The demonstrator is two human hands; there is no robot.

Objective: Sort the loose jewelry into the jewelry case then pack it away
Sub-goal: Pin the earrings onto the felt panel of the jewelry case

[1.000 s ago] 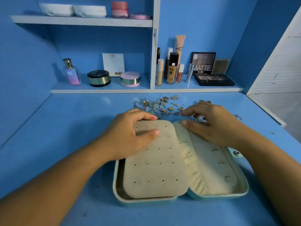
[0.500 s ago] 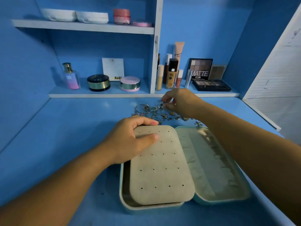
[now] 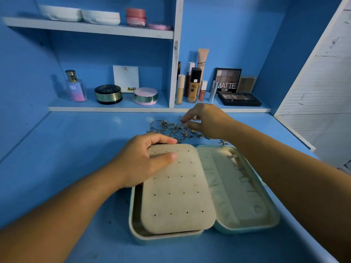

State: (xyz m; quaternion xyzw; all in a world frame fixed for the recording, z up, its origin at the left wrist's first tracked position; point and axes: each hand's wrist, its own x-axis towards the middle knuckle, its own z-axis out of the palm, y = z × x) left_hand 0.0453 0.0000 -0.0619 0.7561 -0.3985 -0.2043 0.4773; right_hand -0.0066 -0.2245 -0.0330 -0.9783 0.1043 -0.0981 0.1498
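Fingers (image 3: pixel 187 119) of my right hand (image 3: pixel 207 120) pinch what looks like one small piece in the loose jewelry (image 3: pixel 167 128) heaped on the tabletop (image 3: pixel 76 149) just behind the open jewelry case (image 3: pixel 247 228), while my left hand (image 3: pixel 140 160) grips the far corner of its perforated pad (image 3: pixel 176 196).

perfume bottle (image 3: pixel 74 86), two compacts, foundation bottle (image 3: pixel 194 85), eyeshadow palettes on shelf (image 3: pixel 114 109)

Grips pad (image 3: pixel 176 196) at its upper-left corner with left hand (image 3: pixel 140 162); pinches into jewelry (image 3: pixel 169 130) at frame centre with right hand (image 3: pixel 207 120); lower centre, open case (image 3: pixel 247 227); above, cosmetics (image 3: pixel 193 86) on shelf (image 3: pixel 114 109).
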